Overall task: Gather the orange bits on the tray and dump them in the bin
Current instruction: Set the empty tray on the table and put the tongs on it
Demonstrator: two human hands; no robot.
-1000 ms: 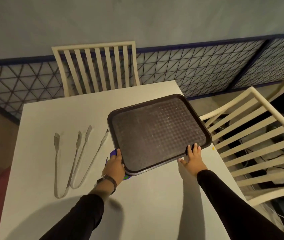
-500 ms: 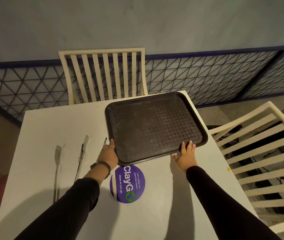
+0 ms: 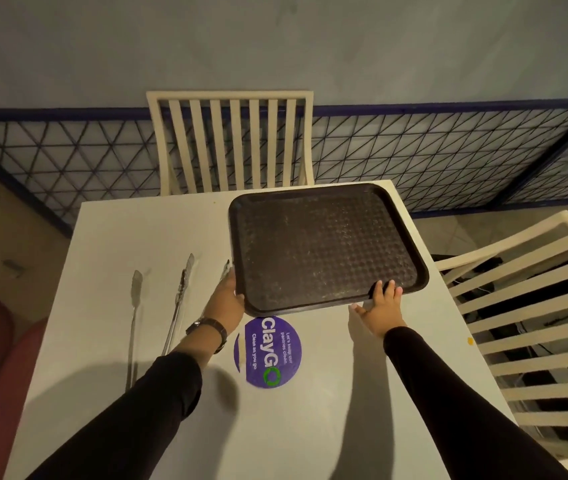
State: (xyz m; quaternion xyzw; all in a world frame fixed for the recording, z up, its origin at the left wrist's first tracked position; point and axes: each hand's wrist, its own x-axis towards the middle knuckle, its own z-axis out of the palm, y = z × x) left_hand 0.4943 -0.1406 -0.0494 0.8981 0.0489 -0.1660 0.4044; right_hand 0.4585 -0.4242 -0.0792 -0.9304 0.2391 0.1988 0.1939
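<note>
Head view: dark tray (image 3: 324, 247) over the far right part of a white table (image 3: 185, 427), held by both hands at its near edge. Left hand (image 3: 224, 299) clamped on the near left corner, thumb up along the tray's left side, rest of the fingers hidden underneath. Right hand (image 3: 381, 306) on the near right edge, fingertips curled over the rim onto the top, thumb sticking out to the left. Can't tell for sure if the tray is flat on the table or a bit lifted. Textured tray surface, bare apart from pale scuffs. One tiny orange bit (image 3: 470, 340) on the table near the right edge, well apart from the tray. Purple round sticker (image 3: 268, 351) just near of the tray, between the arms, partly tucked under the tray's near edge. Two tongs (image 3: 157, 306) lying left of the tray, the tip of one poking out right beside the left hand. Watch (image 3: 210, 325) on the left wrist, black sleeves on both arms. Slatted chair (image 3: 230, 140) at the far side, another chair (image 3: 525, 323) on the right. Wire fence (image 3: 431, 154) behind.
</note>
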